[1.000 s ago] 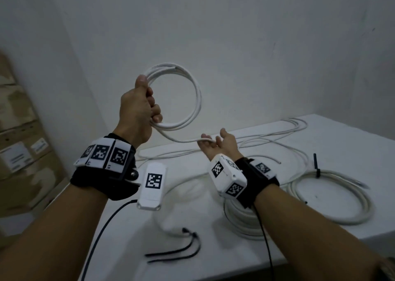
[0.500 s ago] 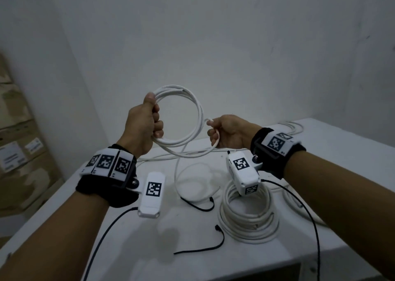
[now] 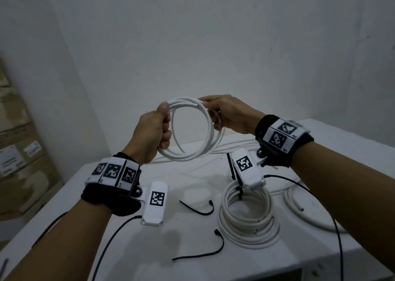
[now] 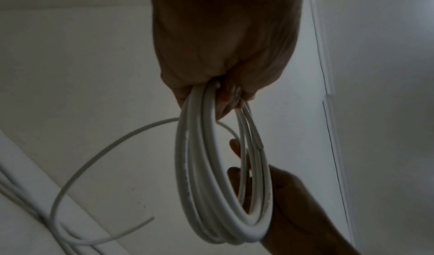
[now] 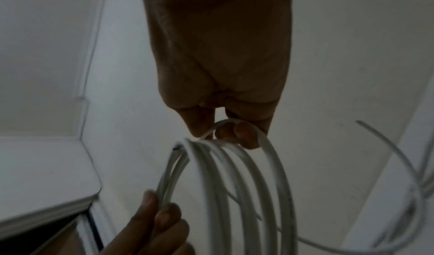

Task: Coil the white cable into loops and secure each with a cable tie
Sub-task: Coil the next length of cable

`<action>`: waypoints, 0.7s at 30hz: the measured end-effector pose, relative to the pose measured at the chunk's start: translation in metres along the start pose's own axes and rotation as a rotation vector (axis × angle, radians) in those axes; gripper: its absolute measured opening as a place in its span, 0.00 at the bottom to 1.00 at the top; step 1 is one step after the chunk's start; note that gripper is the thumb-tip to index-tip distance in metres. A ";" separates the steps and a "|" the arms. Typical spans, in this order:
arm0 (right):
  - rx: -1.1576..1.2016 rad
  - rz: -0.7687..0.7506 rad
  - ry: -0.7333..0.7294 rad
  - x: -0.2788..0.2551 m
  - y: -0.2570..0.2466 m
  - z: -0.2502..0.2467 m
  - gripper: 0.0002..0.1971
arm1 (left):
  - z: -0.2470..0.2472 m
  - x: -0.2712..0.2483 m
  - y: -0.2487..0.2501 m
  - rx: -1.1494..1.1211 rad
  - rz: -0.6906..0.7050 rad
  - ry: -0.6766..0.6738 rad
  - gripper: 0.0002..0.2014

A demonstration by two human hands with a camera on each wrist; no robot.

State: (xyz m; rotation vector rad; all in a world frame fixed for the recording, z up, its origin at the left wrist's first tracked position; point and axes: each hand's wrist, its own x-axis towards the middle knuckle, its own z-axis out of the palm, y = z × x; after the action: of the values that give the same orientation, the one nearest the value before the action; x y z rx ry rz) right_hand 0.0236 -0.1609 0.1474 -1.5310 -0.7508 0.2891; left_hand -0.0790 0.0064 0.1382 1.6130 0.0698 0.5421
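Note:
A coil of white cable (image 3: 210,131) with several loops hangs in the air above the white table (image 3: 132,250). My left hand (image 3: 158,129) grips the coil's left side in a fist (image 4: 218,92). My right hand (image 3: 215,114) pinches a strand at the coil's upper right (image 5: 230,129). The cable's loose tail (image 4: 98,158) trails down to the table. Two black cable ties lie on the table, one (image 3: 197,208) nearer the middle and one (image 3: 205,252) by the front edge.
A finished coil (image 3: 248,218) with a black tie lies under my right wrist. Another coil (image 3: 307,214) lies at the right. Loose cable (image 3: 235,146) runs along the table's back. Cardboard boxes (image 3: 19,148) stand at the left against the wall.
My right hand has risen from the table with a strand and laid it onto the coil's upper right. The coil in my left hand has gained a loop.

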 end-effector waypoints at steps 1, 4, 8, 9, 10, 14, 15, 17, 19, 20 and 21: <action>-0.065 -0.047 0.009 -0.002 -0.003 0.000 0.12 | 0.001 0.000 -0.001 0.011 0.015 -0.013 0.19; -0.222 -0.184 0.009 -0.009 -0.007 0.001 0.13 | 0.003 0.001 -0.002 0.011 0.031 -0.055 0.19; -0.274 -0.242 0.064 -0.018 -0.014 0.001 0.20 | 0.008 0.004 0.002 0.023 0.055 -0.095 0.19; -0.310 -0.240 0.091 -0.020 -0.016 0.002 0.27 | 0.010 0.004 0.002 0.030 0.072 -0.098 0.19; -0.361 -0.241 0.113 -0.021 -0.018 0.004 0.33 | 0.012 0.003 0.003 0.035 0.093 -0.100 0.19; -0.555 -0.359 0.084 -0.026 -0.017 0.005 0.20 | 0.017 0.001 0.002 0.089 0.175 -0.101 0.19; -0.597 -0.365 0.076 -0.026 -0.015 0.004 0.17 | 0.019 0.001 0.002 0.110 0.195 -0.099 0.19; -0.639 -0.358 0.095 -0.026 -0.012 0.004 0.14 | 0.023 -0.002 0.000 0.157 0.244 -0.090 0.19; -0.788 -0.352 0.167 -0.023 -0.010 0.004 0.13 | 0.027 -0.005 -0.001 0.198 0.292 -0.062 0.19; -0.918 -0.350 0.227 -0.024 -0.010 0.006 0.13 | 0.028 -0.006 -0.002 0.214 0.305 -0.044 0.19; -1.008 -0.351 0.263 -0.025 -0.011 0.006 0.12 | 0.029 -0.007 -0.002 0.224 0.314 -0.028 0.19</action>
State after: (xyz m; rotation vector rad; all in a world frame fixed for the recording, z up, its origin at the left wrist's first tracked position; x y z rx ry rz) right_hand -0.0016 -0.1719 0.1507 -2.2536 -0.9956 -0.6457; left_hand -0.0731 -0.0228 0.1334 1.8636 -0.1508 0.7742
